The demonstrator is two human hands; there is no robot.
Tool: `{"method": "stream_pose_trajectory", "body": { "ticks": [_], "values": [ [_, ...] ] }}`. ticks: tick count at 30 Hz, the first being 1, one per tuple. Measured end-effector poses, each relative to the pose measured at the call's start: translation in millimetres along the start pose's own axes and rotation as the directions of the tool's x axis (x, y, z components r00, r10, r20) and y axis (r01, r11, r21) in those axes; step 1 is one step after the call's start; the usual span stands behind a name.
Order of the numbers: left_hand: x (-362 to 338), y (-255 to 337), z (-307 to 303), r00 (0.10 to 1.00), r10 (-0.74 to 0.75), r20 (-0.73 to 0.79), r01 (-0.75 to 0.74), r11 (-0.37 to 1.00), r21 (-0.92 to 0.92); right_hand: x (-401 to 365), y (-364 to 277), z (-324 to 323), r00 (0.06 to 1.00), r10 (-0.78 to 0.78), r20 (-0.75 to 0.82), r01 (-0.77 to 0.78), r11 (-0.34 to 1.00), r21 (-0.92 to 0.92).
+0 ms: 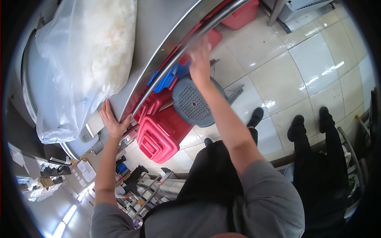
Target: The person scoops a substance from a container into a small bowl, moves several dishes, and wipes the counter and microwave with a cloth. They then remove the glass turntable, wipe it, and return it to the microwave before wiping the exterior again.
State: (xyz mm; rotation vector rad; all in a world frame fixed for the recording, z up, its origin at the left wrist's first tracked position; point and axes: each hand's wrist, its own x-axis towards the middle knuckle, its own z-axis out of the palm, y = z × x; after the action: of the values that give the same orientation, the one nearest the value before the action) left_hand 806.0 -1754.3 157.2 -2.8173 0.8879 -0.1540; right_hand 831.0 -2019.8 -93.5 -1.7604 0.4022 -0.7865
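Note:
A large clear plastic bag [101, 51] with pale, whitish contents lies on the steel table [152, 23]. My left hand [114, 121] is open at the table's edge, fingers spread on the metal beside the bag's lower end. My right hand [200, 65] reaches out over the floor side of the table, close to the round metal rail [170, 57]. Motion smears its fingers, and I cannot tell whether they grip anything.
Below the rail stand a grey perforated stool [193, 104], a red lidded bin [160, 137] and a blue plastic piece [163, 79]. Another person's dark-clad legs [313, 146] are at the right on the shiny tiles [270, 59]. A scale-like device [85, 137] sits beyond my left hand.

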Motion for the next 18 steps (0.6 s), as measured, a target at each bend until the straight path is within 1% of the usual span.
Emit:
{"method": "stream_pose_trajectory", "body": {
  "ticks": [1, 2, 3, 4, 5, 6, 7, 8, 9, 11, 12, 13, 14, 15, 16, 17, 18],
  "values": [
    [0.0, 0.1, 0.0, 1.000, -0.004, 0.003, 0.004, 1.000, 0.002, 30.0, 0.5, 10.3, 0.995, -0.094, 0.026, 0.095, 0.995, -0.013],
    [0.7, 0.3, -0.7, 1.000, -0.011, 0.009, 0.011, 1.000, -0.004, 44.4, -7.0, 14.9, 0.995, -0.090, 0.031, 0.091, 0.996, -0.009],
    [0.2, 0.5, -1.6, 1.000, -0.017, 0.013, 0.017, 1.000, -0.012, 54.9, -13.4, 18.9, 0.913, -0.144, 0.381, 0.192, 0.977, -0.090],
    [-0.3, -0.1, -1.6, 1.000, -0.017, 0.014, 0.017, 1.000, -0.011, 62.2, -15.0, 23.2, 0.717, -0.146, 0.682, 0.315, 0.940, -0.131],
    [-0.2, -0.6, -1.1, 1.000, -0.015, 0.007, 0.015, 1.000, -0.009, 49.6, -0.7, 34.8, 0.718, -0.144, 0.681, 0.314, 0.940, -0.133],
    [-0.3, -1.4, -0.6, 1.000, -0.011, 0.003, 0.011, 1.000, -0.010, 19.5, 24.6, 52.1, 0.800, -0.299, 0.519, 0.360, 0.933, -0.018],
    [-0.1, -2.2, -0.3, 1.000, -0.007, 0.009, 0.007, 1.000, -0.014, 17.9, 14.5, 45.0, 0.846, -0.425, 0.322, 0.422, 0.903, 0.083],
    [0.2, -2.9, 0.5, 1.000, 0.009, -0.008, -0.009, 1.000, -0.019, 9.5, 2.2, 34.5, 0.806, -0.039, 0.590, 0.226, 0.942, -0.246],
    [0.3, -3.3, 1.0, 0.999, 0.023, -0.024, -0.024, 0.999, -0.024, 5.6, -13.1, 26.4, 0.805, -0.035, 0.592, 0.225, 0.942, -0.250],
    [-0.1, -2.7, 0.6, 1.000, 0.020, -0.023, -0.020, 1.000, -0.017, 1.1, -33.6, 21.8, 0.889, 0.083, 0.450, 0.155, 0.870, -0.468],
    [-0.2, -1.9, 0.3, 0.999, 0.021, -0.027, -0.021, 1.000, -0.004, 10.6, -39.0, 25.8, 0.717, 0.309, 0.625, -0.048, 0.916, -0.398],
    [-0.3, -1.8, 0.2, 0.999, 0.024, -0.026, -0.024, 1.000, -0.008, 8.9, -36.6, 28.2, 0.717, 0.313, 0.623, -0.050, 0.914, -0.402],
    [-0.1, -2.2, 0.8, 1.000, 0.002, -0.022, -0.003, 1.000, -0.019, 4.5, -31.7, 30.3, 0.677, 0.145, 0.722, 0.238, 0.884, -0.401],
    [-1.7, -1.5, 0.6, 1.000, -0.020, -0.012, 0.020, 0.999, -0.029, -5.8, -22.5, 33.7, 0.578, 0.000, 0.816, 0.504, 0.786, -0.357],
    [-1.7, -1.3, 1.0, 1.000, -0.013, -0.011, 0.012, 0.999, -0.033, -22.5, 11.9, 50.3, 0.691, -0.331, 0.643, 0.642, 0.690, -0.335],
    [-0.6, -1.5, 1.5, 1.000, -0.021, -0.014, 0.020, 0.999, -0.045, -12.9, 33.1, 46.1, 0.696, -0.323, 0.641, 0.637, 0.690, -0.344],
    [-1.2, -1.0, 1.4, 0.999, -0.033, -0.011, 0.032, 0.998, -0.058, -5.1, 53.7, 33.3, 0.687, -0.361, 0.631, 0.620, 0.743, -0.250]
  ]
}}
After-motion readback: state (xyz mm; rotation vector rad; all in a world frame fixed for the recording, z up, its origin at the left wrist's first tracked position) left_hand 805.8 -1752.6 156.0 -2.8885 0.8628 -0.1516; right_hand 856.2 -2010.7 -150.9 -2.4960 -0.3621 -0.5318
